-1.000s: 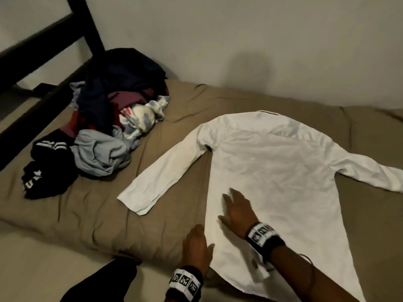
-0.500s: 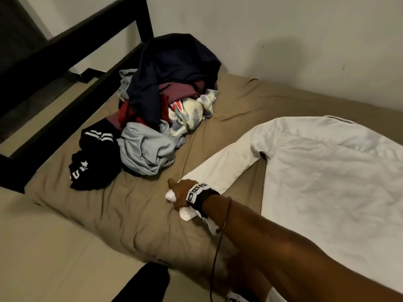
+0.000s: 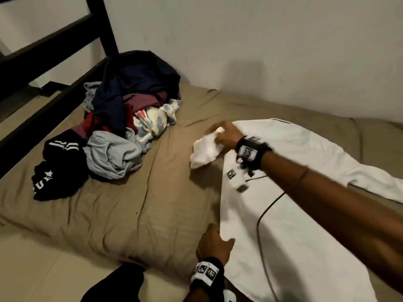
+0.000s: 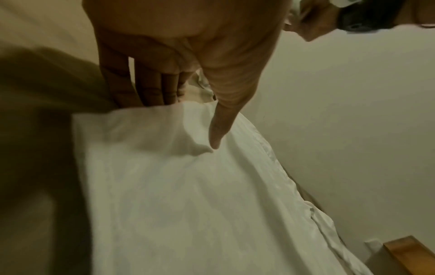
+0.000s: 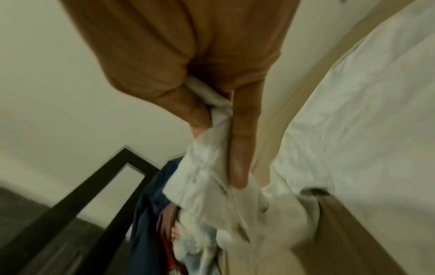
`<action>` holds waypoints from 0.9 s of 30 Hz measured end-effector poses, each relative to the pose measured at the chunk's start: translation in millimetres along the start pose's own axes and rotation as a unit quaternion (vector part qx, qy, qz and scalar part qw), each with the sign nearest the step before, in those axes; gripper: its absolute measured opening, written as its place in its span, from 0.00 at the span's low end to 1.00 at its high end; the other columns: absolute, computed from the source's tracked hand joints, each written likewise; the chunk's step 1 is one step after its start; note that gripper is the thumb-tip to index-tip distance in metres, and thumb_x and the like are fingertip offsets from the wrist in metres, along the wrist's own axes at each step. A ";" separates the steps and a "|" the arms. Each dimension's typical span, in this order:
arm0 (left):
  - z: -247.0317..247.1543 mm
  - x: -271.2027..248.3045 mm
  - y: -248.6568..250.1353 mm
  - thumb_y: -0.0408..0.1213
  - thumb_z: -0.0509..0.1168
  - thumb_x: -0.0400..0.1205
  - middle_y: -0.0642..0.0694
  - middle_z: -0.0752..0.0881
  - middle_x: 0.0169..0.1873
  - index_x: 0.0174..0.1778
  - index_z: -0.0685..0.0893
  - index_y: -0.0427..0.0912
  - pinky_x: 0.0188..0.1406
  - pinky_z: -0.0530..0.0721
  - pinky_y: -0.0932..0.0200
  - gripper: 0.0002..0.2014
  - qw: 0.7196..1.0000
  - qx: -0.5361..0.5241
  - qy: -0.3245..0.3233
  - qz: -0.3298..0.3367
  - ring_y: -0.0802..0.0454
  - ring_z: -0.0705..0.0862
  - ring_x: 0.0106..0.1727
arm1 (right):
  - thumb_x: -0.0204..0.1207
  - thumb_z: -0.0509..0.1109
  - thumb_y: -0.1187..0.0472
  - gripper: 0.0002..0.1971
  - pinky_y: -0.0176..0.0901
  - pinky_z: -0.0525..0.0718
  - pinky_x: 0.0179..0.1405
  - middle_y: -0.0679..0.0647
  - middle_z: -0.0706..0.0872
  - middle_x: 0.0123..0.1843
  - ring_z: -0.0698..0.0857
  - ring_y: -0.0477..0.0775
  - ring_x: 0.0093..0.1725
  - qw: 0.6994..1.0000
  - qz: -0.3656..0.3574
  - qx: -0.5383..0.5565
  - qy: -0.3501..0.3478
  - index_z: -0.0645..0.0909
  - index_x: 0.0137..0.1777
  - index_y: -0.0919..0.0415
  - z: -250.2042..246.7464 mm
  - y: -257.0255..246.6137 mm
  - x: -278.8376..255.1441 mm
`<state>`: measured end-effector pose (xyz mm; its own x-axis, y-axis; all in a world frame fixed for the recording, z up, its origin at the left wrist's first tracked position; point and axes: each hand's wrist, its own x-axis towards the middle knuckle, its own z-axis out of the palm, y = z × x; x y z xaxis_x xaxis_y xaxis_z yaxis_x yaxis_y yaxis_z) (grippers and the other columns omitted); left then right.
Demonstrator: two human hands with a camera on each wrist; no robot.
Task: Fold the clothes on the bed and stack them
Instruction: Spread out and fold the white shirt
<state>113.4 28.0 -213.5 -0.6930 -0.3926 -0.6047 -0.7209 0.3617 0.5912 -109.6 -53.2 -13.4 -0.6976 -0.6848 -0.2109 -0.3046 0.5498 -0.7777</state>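
A white long-sleeved shirt [image 3: 294,225] lies spread on the tan bed [image 3: 130,214]. My right hand [image 3: 226,134] grips the bunched cuff of its left sleeve [image 3: 205,151] and holds it up above the shirt's shoulder; the right wrist view shows the sleeve [image 5: 212,176] pinched between thumb and fingers [image 5: 238,158]. My left hand [image 3: 212,243] rests at the shirt's near left edge. In the left wrist view its fingers [image 4: 143,85] go under the white cloth [image 4: 176,195] and the thumb lies on top, pinching the edge.
A pile of unfolded clothes [image 3: 130,118] sits at the back left of the bed, with a black striped garment [image 3: 58,162] beside it. A dark bed frame [image 3: 43,68] runs along the left. The wall [image 3: 261,51] is behind. The shirt's other sleeve [image 3: 370,182] stretches right.
My right hand took the left sleeve's cuff and has carried it up and to the right, toward the shirt's body. My left hand stays at the shirt's near edge.
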 end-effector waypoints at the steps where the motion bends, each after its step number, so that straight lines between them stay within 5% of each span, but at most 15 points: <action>1: 3.8 -8.8 -5.5 0.59 0.76 0.72 0.48 0.88 0.61 0.61 0.78 0.49 0.55 0.83 0.53 0.28 0.996 -0.061 0.057 -0.038 0.42 0.86 0.63 | 0.72 0.58 0.81 0.22 0.54 0.93 0.36 0.61 0.85 0.44 0.86 0.66 0.40 0.999 0.020 0.042 0.014 0.87 0.60 0.69 -31.5 -1.0 -6.0; 3: -4.1 -15.9 4.1 0.54 0.77 0.72 0.46 0.87 0.62 0.64 0.77 0.47 0.56 0.85 0.51 0.28 0.990 -0.049 0.117 -0.061 0.41 0.87 0.63 | 0.74 0.56 0.84 0.23 0.64 0.92 0.31 0.63 0.82 0.44 0.85 0.68 0.34 0.990 0.044 0.121 0.048 0.84 0.63 0.71 -90.1 -6.1 -23.4; 8: 2.8 -30.4 32.2 0.38 0.70 0.72 0.49 0.89 0.58 0.65 0.76 0.51 0.52 0.88 0.47 0.24 0.987 -0.089 0.130 0.032 0.42 0.89 0.56 | 0.75 0.56 0.84 0.22 0.55 0.91 0.27 0.65 0.85 0.50 0.87 0.72 0.38 0.968 0.003 0.196 0.154 0.85 0.60 0.69 -183.6 -9.3 -38.8; 12: 8.8 -47.0 65.1 0.36 0.69 0.76 0.51 0.88 0.62 0.75 0.73 0.57 0.56 0.86 0.49 0.30 0.979 -0.052 0.165 0.111 0.44 0.88 0.60 | 0.74 0.56 0.85 0.24 0.58 0.92 0.33 0.63 0.83 0.47 0.87 0.72 0.37 0.958 -0.030 0.220 0.180 0.83 0.66 0.73 -235.7 -7.0 -48.9; 18: 32.1 -60.3 108.5 0.36 0.67 0.81 0.47 0.86 0.66 0.84 0.68 0.51 0.59 0.83 0.46 0.33 0.973 0.061 0.170 0.143 0.41 0.86 0.63 | 0.73 0.57 0.85 0.26 0.60 0.92 0.36 0.67 0.85 0.52 0.89 0.74 0.39 0.947 -0.040 0.222 0.229 0.84 0.67 0.71 -297.8 15.9 -63.0; 20: 40.1 -63.4 121.0 0.37 0.73 0.75 0.48 0.89 0.58 0.80 0.75 0.48 0.50 0.86 0.47 0.34 0.972 0.095 0.160 0.144 0.42 0.90 0.54 | 0.72 0.57 0.85 0.26 0.58 0.92 0.35 0.67 0.86 0.54 0.89 0.74 0.40 0.945 -0.040 0.221 0.238 0.84 0.67 0.71 -315.4 26.0 -70.4; 23: 56.6 -60.4 130.3 0.36 0.83 0.46 0.53 0.86 0.30 0.59 0.89 0.48 0.17 0.79 0.55 0.40 0.964 0.145 0.147 0.166 0.50 0.85 0.22 | 0.72 0.58 0.85 0.26 0.57 0.92 0.35 0.66 0.85 0.58 0.89 0.73 0.42 0.944 -0.041 0.219 0.244 0.84 0.67 0.71 -335.3 43.7 -80.7; 27: 83.0 -54.7 134.7 0.34 0.83 0.37 0.53 0.81 0.25 0.54 0.90 0.47 0.11 0.72 0.58 0.43 0.957 0.164 0.157 0.183 0.51 0.79 0.15 | 0.72 0.59 0.85 0.27 0.57 0.92 0.36 0.66 0.85 0.60 0.89 0.73 0.44 0.941 -0.040 0.221 0.253 0.84 0.67 0.70 -354.2 65.3 -92.3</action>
<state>53.1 168.4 -145.1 -0.8987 -0.4050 -0.1685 -0.4317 0.7487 0.5031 -294.9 215.3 165.0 -0.9378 -0.3378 0.0802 -0.1469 0.1768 -0.9732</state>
